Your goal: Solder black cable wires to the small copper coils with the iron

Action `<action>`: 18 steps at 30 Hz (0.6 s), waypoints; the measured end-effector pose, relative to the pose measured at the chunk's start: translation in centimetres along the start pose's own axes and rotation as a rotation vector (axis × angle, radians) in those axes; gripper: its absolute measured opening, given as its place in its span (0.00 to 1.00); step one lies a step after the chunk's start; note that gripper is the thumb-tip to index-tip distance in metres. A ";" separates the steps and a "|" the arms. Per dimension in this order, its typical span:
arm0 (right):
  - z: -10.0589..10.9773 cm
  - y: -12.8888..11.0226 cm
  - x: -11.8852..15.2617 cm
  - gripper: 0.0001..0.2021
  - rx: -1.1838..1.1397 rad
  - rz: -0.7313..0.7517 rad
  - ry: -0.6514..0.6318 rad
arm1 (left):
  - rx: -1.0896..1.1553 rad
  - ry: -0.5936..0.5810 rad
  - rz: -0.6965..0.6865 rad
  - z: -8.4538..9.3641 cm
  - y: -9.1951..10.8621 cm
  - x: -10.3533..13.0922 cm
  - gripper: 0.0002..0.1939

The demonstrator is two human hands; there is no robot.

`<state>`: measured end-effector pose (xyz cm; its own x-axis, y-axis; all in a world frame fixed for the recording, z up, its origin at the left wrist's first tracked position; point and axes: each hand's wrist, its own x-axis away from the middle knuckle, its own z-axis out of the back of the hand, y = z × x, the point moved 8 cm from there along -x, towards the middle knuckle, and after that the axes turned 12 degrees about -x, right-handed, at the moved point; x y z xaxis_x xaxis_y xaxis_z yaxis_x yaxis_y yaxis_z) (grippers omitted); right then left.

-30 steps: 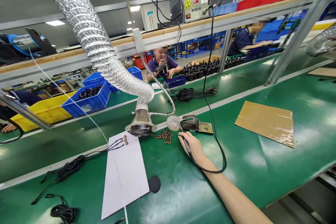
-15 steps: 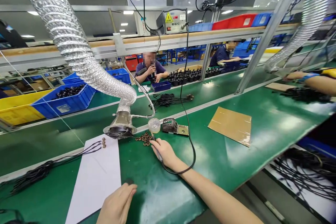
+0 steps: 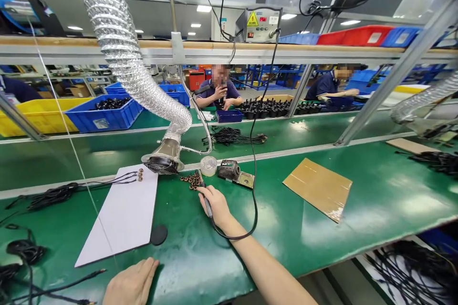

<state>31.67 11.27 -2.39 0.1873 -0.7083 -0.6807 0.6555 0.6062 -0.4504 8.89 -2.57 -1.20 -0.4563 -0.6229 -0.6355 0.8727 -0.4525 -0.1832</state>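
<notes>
My right hand (image 3: pixel 217 206) is closed around the handle of a soldering iron (image 3: pixel 207 204). Its tip end points away from me, beside a small heap of coppery connector parts (image 3: pixel 192 180). My left hand (image 3: pixel 131 281) is low in the view, fingers stretched and held together, with nothing seen in it. Left of that hand are cable ends (image 3: pixel 95 274). A black round disc (image 3: pixel 159 235) lies beyond it, at the edge of a white board (image 3: pixel 123 219). On the board's far end sit a few connectors (image 3: pixel 140 175) with black cables (image 3: pixel 57 195) running left.
Near the heap are a round clear tub (image 3: pixel 208 166) and an iron stand (image 3: pixel 229 171). A fume duct (image 3: pixel 136 71) hangs above. Further right lies brown cardboard (image 3: pixel 318 188). A co-worker (image 3: pixel 219 90) sits opposite, another person (image 3: pixel 331 86) further right. Blue bin (image 3: pixel 103 116) stands back left.
The view has turned left. My left hand has moved left and nearer me, leaving the black disc uncovered. The soldering iron, still in my right hand, now shows its tip beside the heap.
</notes>
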 end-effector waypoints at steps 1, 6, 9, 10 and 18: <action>0.1 0.1 0.1 0.12 -0.020 -0.010 0.009 | -0.002 -0.011 -0.008 -0.1 0.2 0.0 0.21; 0.6 0.5 0.4 0.12 -0.114 -0.065 0.053 | 0.005 -0.103 -0.027 -0.9 0.7 0.1 0.21; 0.8 0.5 0.4 0.12 -0.147 -0.081 0.067 | 0.009 -0.163 -0.005 -1.4 0.7 0.3 0.20; 0.9 0.5 0.4 0.12 -0.154 -0.084 0.071 | 0.017 -0.187 0.002 -1.6 0.7 0.3 0.19; 0.7 0.0 0.2 0.13 -0.150 -0.068 0.050 | 0.120 -0.201 0.030 -1.4 0.3 0.1 0.17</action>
<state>32.24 10.84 -2.09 0.1073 -0.7326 -0.6721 0.5485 0.6075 -0.5746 9.33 -1.83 -2.39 -0.4666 -0.7462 -0.4748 0.8648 -0.4974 -0.0682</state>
